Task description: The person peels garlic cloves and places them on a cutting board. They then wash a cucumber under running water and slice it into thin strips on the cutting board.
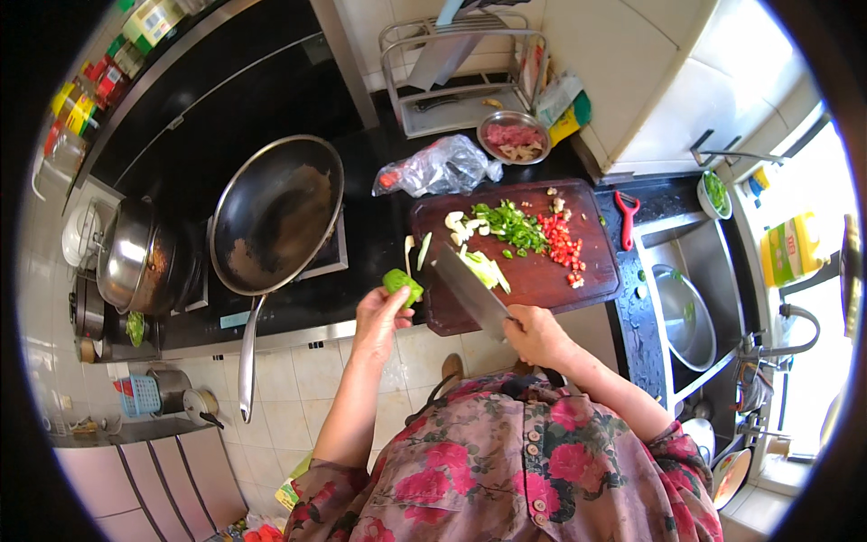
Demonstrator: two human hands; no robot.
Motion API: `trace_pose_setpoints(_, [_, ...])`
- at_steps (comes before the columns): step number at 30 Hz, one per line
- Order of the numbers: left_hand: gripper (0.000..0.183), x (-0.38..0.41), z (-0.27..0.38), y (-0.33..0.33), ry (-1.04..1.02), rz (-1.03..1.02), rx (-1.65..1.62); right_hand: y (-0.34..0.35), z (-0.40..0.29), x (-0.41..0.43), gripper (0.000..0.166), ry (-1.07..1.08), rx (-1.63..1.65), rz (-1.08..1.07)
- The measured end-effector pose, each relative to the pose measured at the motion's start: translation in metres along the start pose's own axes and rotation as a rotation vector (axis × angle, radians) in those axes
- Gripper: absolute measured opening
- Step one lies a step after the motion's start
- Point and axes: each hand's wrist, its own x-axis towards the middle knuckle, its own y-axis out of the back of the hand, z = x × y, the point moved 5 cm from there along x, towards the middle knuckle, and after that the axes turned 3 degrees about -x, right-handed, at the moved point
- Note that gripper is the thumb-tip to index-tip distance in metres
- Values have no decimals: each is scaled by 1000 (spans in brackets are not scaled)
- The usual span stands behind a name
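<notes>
My left hand [381,318] holds a piece of green vegetable [402,286] just left of the dark wooden cutting board [535,291]. In my right hand [538,335] is the handle of a cleaver [472,288], its broad blade over the board's left part. On the board lie white garlic pieces [462,227], chopped green pepper [511,225], chopped red chilli [562,240] and pale green slices [484,269]. A few pale strips [424,251] rest on the black counter beside the board's left edge.
A wok [278,213] sits on the stove at left, its handle jutting past the counter edge. Behind the board are a plastic bag [440,166], a metal bowl of meat [515,137] and a knife rack [467,122]. A red peeler [628,220] and the sink [721,271] are at right.
</notes>
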Motion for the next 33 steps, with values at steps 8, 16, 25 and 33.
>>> trace_pose_setpoints(8, [42,55,6,-24,-181,15,405,16,2,-24,18,4,-6,94])
trace_pose_setpoints(16, [44,73,11,-42,-437,104,939,37,2,-39,17,17,-14,190])
trace_pose_setpoints(25, [39,9,3,-49,63,-179,284,40,9,-37,16,26,42,194])
trace_pose_setpoints(33, [31,-3,-19,-15,137,-62,114,-1,-6,3,20,15,98,-91])
